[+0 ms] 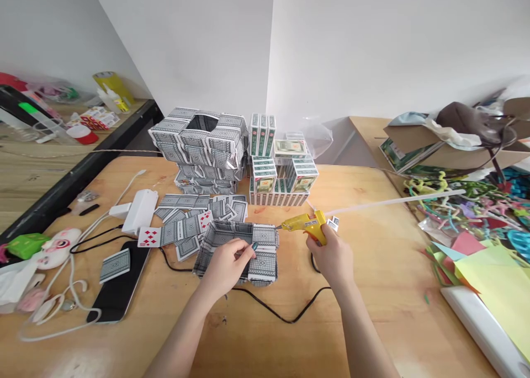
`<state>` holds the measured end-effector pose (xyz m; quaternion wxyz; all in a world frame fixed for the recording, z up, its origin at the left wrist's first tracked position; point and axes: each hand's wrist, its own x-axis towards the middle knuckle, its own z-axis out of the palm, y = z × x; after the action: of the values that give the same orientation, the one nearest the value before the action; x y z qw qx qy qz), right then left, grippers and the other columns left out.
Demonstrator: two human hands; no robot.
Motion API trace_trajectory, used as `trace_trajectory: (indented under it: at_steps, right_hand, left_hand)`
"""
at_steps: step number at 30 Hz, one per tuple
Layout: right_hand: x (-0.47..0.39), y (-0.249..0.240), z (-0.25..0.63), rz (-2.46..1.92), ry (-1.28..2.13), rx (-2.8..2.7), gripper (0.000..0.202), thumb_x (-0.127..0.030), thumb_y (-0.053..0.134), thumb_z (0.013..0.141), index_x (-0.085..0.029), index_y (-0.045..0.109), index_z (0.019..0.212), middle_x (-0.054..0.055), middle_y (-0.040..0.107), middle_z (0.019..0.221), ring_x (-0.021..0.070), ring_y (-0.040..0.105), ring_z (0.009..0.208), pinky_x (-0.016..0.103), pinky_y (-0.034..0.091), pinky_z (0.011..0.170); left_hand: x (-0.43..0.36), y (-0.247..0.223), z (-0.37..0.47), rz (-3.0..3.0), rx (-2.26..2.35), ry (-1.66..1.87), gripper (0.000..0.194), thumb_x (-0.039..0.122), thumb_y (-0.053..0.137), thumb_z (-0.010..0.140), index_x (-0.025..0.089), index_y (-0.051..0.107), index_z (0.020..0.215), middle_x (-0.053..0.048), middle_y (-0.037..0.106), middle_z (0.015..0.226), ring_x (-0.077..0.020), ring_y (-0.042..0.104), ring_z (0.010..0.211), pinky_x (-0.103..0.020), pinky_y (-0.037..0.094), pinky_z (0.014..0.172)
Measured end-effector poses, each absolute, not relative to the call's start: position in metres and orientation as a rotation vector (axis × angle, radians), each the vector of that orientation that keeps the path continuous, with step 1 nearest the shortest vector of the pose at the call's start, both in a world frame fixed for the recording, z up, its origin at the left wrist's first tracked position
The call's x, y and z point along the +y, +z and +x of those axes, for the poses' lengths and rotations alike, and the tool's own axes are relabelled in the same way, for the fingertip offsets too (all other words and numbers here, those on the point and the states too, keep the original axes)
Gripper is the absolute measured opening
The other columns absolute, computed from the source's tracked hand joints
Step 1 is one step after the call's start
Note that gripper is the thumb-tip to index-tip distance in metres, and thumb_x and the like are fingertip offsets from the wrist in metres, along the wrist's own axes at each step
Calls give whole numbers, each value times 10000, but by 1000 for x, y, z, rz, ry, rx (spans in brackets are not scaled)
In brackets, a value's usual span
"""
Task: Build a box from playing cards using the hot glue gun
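My right hand (332,252) is wrapped round the grip of a yellow hot glue gun (304,223). A long translucent glue stick (393,202) sticks out of its back, and the nozzle is at the upper right corner of an open box made of playing cards (265,265). My left hand (227,265) reaches over the box's near left side, its thumb and fingers pinched at the inner edge of the card-covered right part. Whatever lies under those fingertips is partly hidden. Loose playing cards (182,229) lie spread behind and left of the box, mostly face down.
Behind stand stacked card-covered boxes (194,140) and several card packs (279,185). A black phone (120,289), white power strip (141,212) and cables lie left. A black cord (285,318) loops in front. Coloured paper (492,289) and pipe cleaners (459,207) fill the right.
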<state>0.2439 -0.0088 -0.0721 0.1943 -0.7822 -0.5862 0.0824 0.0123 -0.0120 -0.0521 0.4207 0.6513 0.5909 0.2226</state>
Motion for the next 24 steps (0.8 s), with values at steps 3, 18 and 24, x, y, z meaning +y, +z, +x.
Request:
trace_trajectory:
  at_steps: [3,18,24]
  right_hand:
    - [-6,-75,243,-2185,207,-1632,135,-299,489,740,-192,444,670,-20,503,652,84,317,496,209,169,488]
    - [-4,-78,246,-2164,205,-1619,99,-273,500,722,-202,456,669,-22,519,665,93,351,505,213,180,486]
    - [-4,-78,244,-2187,267,-1597,124,-300,503,725,-209,445,666,-26,492,616,101,345,498,213,192,474]
  left_hand:
    - [-12,-53,12,1627,1479,555,304,380,437,802,188,613,646,-27,618,719,-161,564,671,-246,431,623]
    - [-13,-53,13,1633,1493,535,319,396,418,808,185,604,657,-19,613,691,-158,558,653,-245,405,601]
    - [-12,-53,14,1653,1503,540,308,385,430,803,187,599,638,-13,613,682,-153,555,637,-241,397,592]
